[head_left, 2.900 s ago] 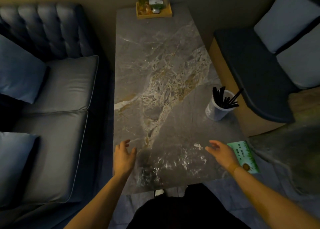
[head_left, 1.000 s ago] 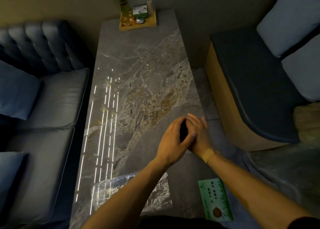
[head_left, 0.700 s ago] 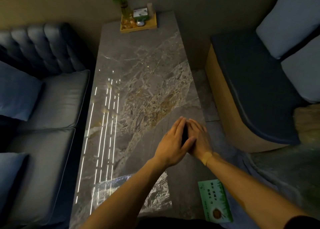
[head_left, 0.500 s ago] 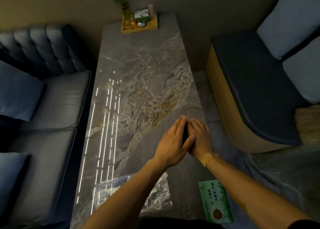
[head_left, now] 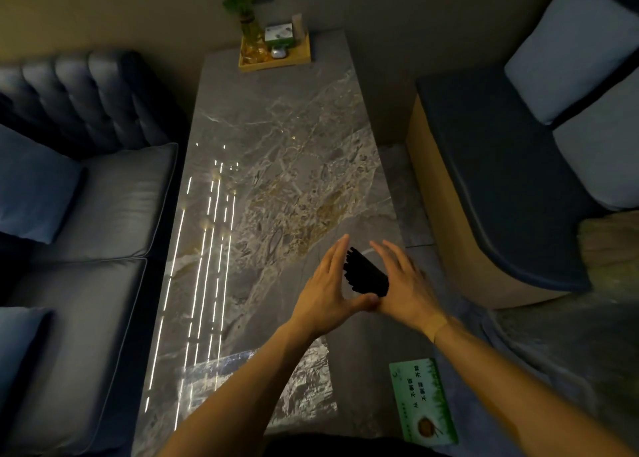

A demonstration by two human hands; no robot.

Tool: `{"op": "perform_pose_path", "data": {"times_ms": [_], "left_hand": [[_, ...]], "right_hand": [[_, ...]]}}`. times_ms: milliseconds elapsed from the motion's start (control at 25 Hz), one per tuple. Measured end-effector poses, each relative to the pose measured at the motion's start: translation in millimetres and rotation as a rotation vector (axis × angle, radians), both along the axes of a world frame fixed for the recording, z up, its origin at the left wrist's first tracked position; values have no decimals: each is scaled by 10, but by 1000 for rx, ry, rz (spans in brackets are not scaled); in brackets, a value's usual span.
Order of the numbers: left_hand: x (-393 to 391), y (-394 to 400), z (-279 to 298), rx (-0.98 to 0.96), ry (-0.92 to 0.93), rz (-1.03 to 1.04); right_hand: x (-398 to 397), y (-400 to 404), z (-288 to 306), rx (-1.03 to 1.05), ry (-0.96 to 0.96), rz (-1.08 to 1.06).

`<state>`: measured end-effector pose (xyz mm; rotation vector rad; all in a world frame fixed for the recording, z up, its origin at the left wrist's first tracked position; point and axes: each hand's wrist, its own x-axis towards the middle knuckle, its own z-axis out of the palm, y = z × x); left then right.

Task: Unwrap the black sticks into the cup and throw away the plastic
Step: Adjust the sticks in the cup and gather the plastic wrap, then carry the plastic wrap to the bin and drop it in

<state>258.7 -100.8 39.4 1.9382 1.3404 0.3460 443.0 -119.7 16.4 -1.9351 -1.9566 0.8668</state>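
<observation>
Since half a second ago both palms have parted, uncovering the black sticks [head_left: 364,277] that they hid. That bundle stands between the hands near the right edge of the marble table [head_left: 276,152], its long axis leaning, tips to the far left. Left hand [head_left: 330,290] and right hand [head_left: 403,283] are flat, fingers straight and pointing away, thumbs meeting below the bundle; neither is closed on it. Crumpled plastic [head_left: 294,384] lies at the near edge.

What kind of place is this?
Likely a lounge or café seating nook: long grey marble table, dark tufted leather sofa, cushioned bench, and a wooden tray with a plant.
</observation>
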Motion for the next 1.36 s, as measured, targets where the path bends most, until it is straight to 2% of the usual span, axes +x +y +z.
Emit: {"op": "perform_pose_path", "data": {"times_ms": [160, 360, 560, 800, 920, 1000, 1080, 1200, 1360], "left_hand": [[-113, -77, -136, -139, -46, 88], [-95, -108, -232, -233, -93, 140], [-92, -58, -243, -200, -103, 252], [-229, -83, -249, -215, -106, 230], [-509, -164, -295, -183, -57, 206], [-832, -263, -356, -183, 6, 187], [-1212, -371, -438, -184, 108, 166], [-1762, -534, -547, -204, 281, 127], [-2382, -727, -634, -258, 477, 80]], "right_hand": [[145, -110, -47, -31, 190, -77], [125, -142, -90, -35, 177, -142], [-40, -97, -121, 18, 213, -180], [-48, -129, -118, -11, 363, -174], [38, -328, -134, -29, 424, -271], [104, -599, -221, -92, 369, -372], [119, -887, -314, -248, 272, -397], [-66, -1178, -398, -396, 57, -220], [-557, -1245, -378, -344, -197, 24]]}}
